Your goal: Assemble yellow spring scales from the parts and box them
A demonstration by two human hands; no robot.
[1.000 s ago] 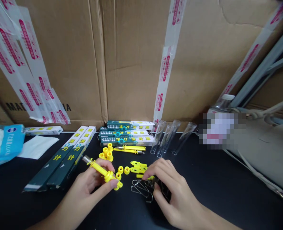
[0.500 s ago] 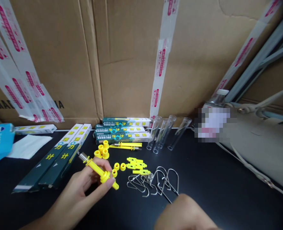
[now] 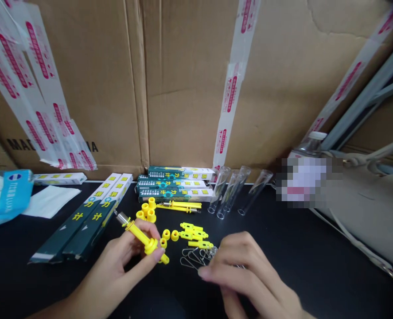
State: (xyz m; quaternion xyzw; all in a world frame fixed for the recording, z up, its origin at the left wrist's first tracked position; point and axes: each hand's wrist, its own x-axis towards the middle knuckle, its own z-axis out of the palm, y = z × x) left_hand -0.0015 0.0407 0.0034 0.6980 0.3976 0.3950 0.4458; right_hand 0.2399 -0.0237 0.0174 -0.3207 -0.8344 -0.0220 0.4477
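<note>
My left hand [image 3: 130, 261] is closed around a yellow spring scale core [image 3: 139, 234], its metal spring end [image 3: 121, 218] tilted up to the left. A flared yellow collar sits near its lower end, by my thumb. My right hand [image 3: 249, 270] is bent over the pile of wire hooks [image 3: 191, 258], its fingertips drawn together. Whatever they pinch is hidden, as are most of the hooks. Flat yellow tabs [image 3: 196, 232] lie just behind the hooks. Small yellow rings [image 3: 166, 235] are scattered beside my left fingertips.
Larger yellow caps [image 3: 146, 210] and more cores [image 3: 183, 206] lie in front of stacked printed boxes [image 3: 176, 195]. Clear tubes [image 3: 231, 190] stand at the back. Two long boxes [image 3: 83, 221] and a blue packet [image 3: 8, 199] are left; a bottle [image 3: 304, 173] and beige bag [image 3: 359, 212] are right.
My right hand has come up and left from the near edge to cover the hooks. My left hand still holds the spring scale core. The view has shifted slightly.
</note>
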